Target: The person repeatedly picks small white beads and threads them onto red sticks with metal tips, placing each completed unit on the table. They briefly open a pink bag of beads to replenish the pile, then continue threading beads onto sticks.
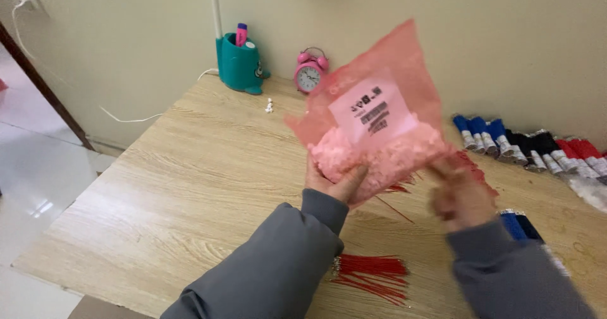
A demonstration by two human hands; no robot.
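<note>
Holding a translucent pink plastic bag (379, 104) above the wooden table (202, 186), head view. Bag contents: a mass of small pale pink pieces (379, 154) filling the lower half; upper half is flat and empty, its top corner pointing up. A white printed label (374, 111) sits on the bag's front face.

Left hand (332, 180): cupped under the bag's lower left, thumb pressed across the front, fingers closed on the plastic. Grey sleeve runs down to the lower edge of frame.

Right hand (458, 196): motion-blurred, at the bag's lower right corner, touching it; whether it grips the plastic cannot be told. Grey sleeve likewise. Hands are apart, one at each lower corner of the bag.

On the table below the bag: a bundle of thin red strands (373, 278) near the front edge, and more red strands (398, 189) partly hidden behind the bag. Right side: a row of blue, black and red thread bundles (531, 145).

Back, by the wall: teal pen holder (239, 63) with a pink marker (241, 34) in it, and a pink alarm clock (310, 72) just beside it.
</note>
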